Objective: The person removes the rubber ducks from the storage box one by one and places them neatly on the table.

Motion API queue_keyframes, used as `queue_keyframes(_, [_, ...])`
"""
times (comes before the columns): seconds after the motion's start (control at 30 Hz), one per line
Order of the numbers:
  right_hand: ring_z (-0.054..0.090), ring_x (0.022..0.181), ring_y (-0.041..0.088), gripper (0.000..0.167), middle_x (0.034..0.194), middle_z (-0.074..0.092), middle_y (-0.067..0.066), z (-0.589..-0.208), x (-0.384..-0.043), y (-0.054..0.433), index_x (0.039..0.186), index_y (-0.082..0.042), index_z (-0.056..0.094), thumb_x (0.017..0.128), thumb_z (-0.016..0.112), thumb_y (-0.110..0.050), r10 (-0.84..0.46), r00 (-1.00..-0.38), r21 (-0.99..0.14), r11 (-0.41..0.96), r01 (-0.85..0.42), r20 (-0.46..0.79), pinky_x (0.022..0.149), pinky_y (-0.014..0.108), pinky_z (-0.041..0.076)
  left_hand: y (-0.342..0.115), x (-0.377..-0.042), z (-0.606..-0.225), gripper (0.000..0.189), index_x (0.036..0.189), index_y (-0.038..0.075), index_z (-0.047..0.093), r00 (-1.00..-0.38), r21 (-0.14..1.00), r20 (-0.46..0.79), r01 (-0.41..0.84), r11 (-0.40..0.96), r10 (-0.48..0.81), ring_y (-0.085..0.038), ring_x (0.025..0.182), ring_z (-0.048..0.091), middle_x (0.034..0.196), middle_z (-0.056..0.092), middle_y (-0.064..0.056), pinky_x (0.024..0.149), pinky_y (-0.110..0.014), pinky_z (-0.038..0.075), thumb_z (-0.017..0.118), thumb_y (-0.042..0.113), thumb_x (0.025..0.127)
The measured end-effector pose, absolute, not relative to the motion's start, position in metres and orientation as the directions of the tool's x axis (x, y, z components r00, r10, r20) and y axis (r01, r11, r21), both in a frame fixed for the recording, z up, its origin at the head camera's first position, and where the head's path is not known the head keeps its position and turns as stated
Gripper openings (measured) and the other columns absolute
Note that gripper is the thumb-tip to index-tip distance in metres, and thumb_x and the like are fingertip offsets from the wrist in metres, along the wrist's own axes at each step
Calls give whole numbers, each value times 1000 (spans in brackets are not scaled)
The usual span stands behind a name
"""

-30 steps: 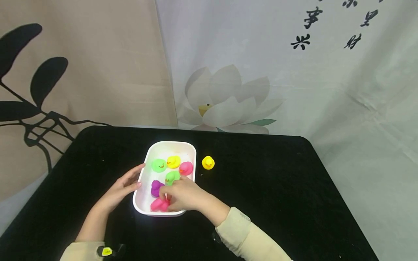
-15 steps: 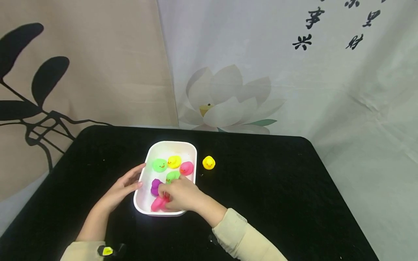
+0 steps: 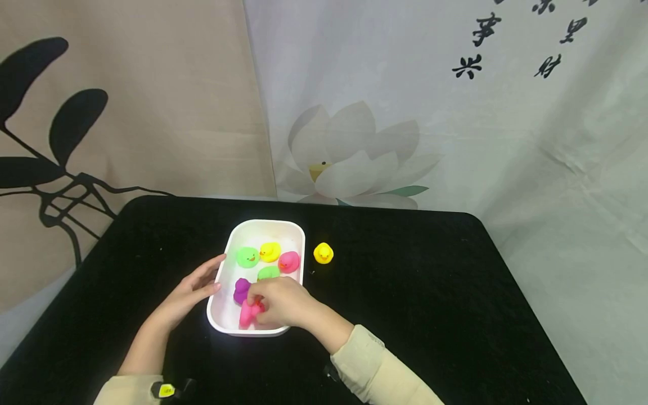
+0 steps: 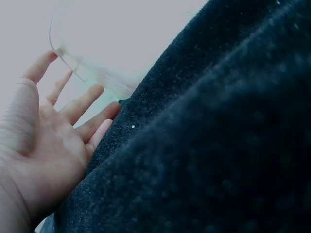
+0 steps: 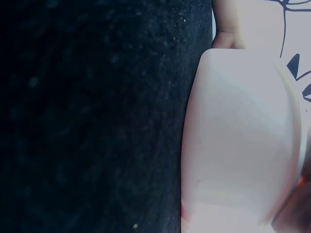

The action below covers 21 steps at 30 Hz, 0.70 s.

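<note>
A white tray holds several rubber ducks. My right hand reaches over its near right side, fingers curled down, and pinches a pink rubber duck near the front of the tray. Right beside those fingers is a purple duck; a green duck lies just beyond the hand. My left hand rests against the tray's left side with fingers spread. In the left wrist view that hand has its fingers extended to the tray edge. The right wrist view shows mostly the tray's outer wall.
Farther back in the tray lie another green duck, a yellow duck and a second pink duck. Outside, right of the tray, one more yellow duck stands on the black cloth. A printed curtain hangs behind the table.
The pink duck in my right fingers has turned and shifted slightly right. The right hand has moved only a little; the left hand and the tray stay as they were.
</note>
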State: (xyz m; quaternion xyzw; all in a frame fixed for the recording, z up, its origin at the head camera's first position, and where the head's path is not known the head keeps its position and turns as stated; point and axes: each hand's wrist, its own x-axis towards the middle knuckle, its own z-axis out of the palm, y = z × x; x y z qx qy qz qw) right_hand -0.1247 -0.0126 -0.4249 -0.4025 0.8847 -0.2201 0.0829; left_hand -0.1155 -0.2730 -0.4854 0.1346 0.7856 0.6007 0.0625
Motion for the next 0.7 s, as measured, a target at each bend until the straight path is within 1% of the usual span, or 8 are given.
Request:
queue_keyframes(0.1, [48, 64, -7, 28, 75, 55, -21, -424, -125, -12, 95, -26, 68, 72, 84, -30, -744, -667, -476, 573, -667, 41, 60, 8, 41, -273, -116, -485, 59, 149, 13, 32, -956, 961, 63, 135, 240, 286, -21, 124, 47, 148, 35, -16, 93, -56, 43, 55, 15, 95])
queue_keyframes(0.17, [49, 67, -7, 29, 78, 56, -21, -423, -125, -11, 97, -25, 69, 73, 84, -30, -740, -672, -492, 571, -657, 39, 61, 8, 41, -273, -116, -485, 59, 149, 13, 32, -957, 961, 61, 133, 244, 284, -19, 123, 48, 148, 35, -16, 93, -57, 43, 55, 15, 95])
queue_keyframes(0.23, [51, 71, -7, 30, 81, 56, -20, -422, -125, -10, 99, -25, 70, 73, 84, -30, -735, -677, -510, 572, -642, 29, 62, 7, 42, -273, -116, -485, 59, 149, 13, 32, -958, 960, 60, 132, 245, 281, -23, 125, 47, 148, 35, -16, 93, -58, 42, 55, 15, 95])
queue_keyframes(0.33, [52, 77, -6, 33, 87, 59, -19, -420, -126, -8, 102, -24, 70, 73, 84, -30, -732, -681, -544, 563, -622, 21, 64, 8, 43, -273, -116, -485, 58, 149, 13, 32, -958, 961, 59, 130, 244, 281, -34, 126, 43, 148, 34, -17, 93, -59, 41, 55, 15, 95])
queue_keyframes(0.4, [53, 80, -5, 35, 91, 60, -18, -419, -126, -7, 104, -23, 70, 73, 84, -29, -731, -682, -566, 552, -612, 26, 66, 8, 44, -273, -116, -485, 58, 149, 12, 31, -957, 962, 61, 133, 240, 283, -39, 126, 42, 148, 34, -17, 93, -60, 41, 54, 14, 95])
queue_keyframes(0.7, [54, 88, -5, 35, 100, 62, -15, -416, -128, 1, 109, -19, 70, 76, 82, -21, -732, -675, -657, 462, -595, 97, 71, 9, 45, -273, -116, -485, 59, 149, 13, 32, -957, 963, 61, 131, 236, 284, -41, 127, 40, 149, 33, -17, 93, -60, 41, 54, 14, 95])
